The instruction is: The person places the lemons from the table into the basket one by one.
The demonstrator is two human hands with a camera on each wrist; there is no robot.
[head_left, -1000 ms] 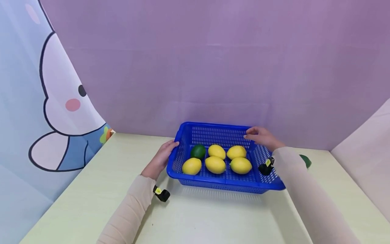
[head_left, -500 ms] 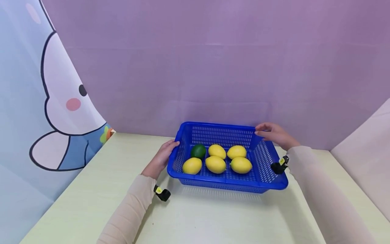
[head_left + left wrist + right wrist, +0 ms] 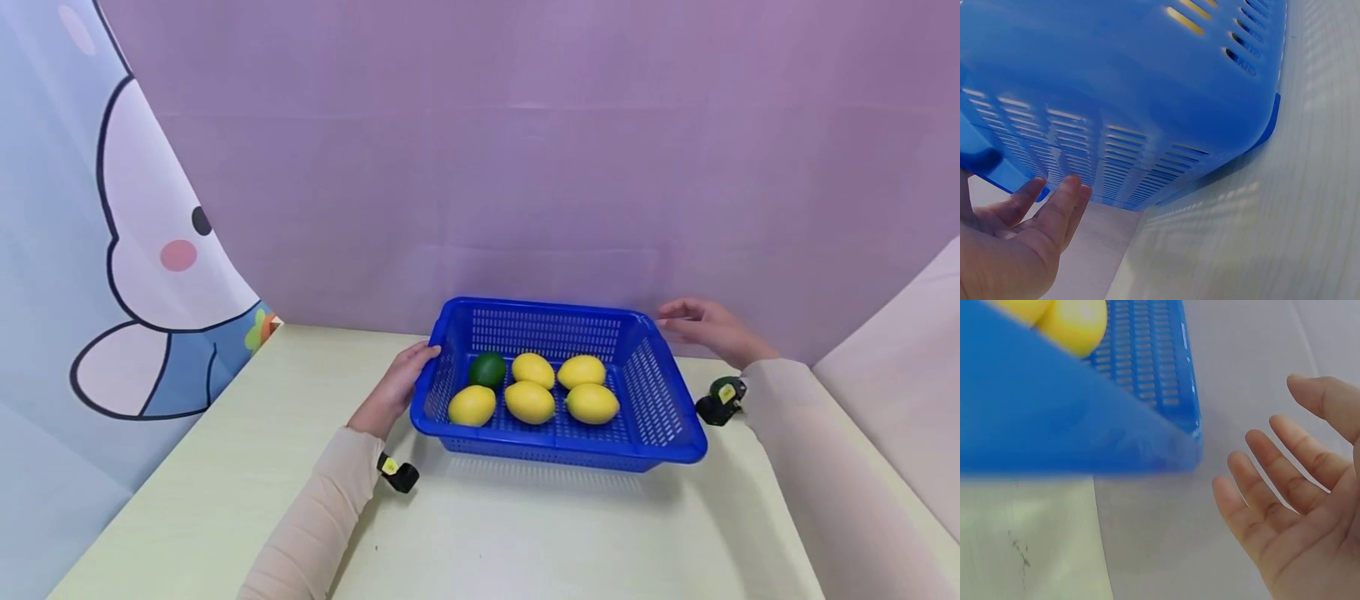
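A blue slotted plastic basket (image 3: 555, 448) stands on the table, long side toward me. Inside it lie several yellow lemons (image 3: 529, 403) and one dark green rounded fruit (image 3: 487, 370) at the back left. My left hand (image 3: 393, 387) holds the basket's left rim, thumb over the edge. In the left wrist view its fingers (image 3: 1063, 209) lie against the outer slotted wall. My right hand (image 3: 708, 329) is off the basket's back right corner, holding nothing; the right wrist view shows its fingers (image 3: 1260, 500) spread and slightly bent, apart from the rim.
Another green fruit (image 3: 726, 385) is on the table right of the basket, partly hidden by the right wrist's black camera (image 3: 716, 408). A purple cloth (image 3: 480, 167) hangs behind the pale table (image 3: 480, 533). A printed cartoon curtain (image 3: 165, 250) borders the left side.
My right hand has moved right, from over the basket's right part to outside its back right corner. The left hand, basket and fruit stay where they were.
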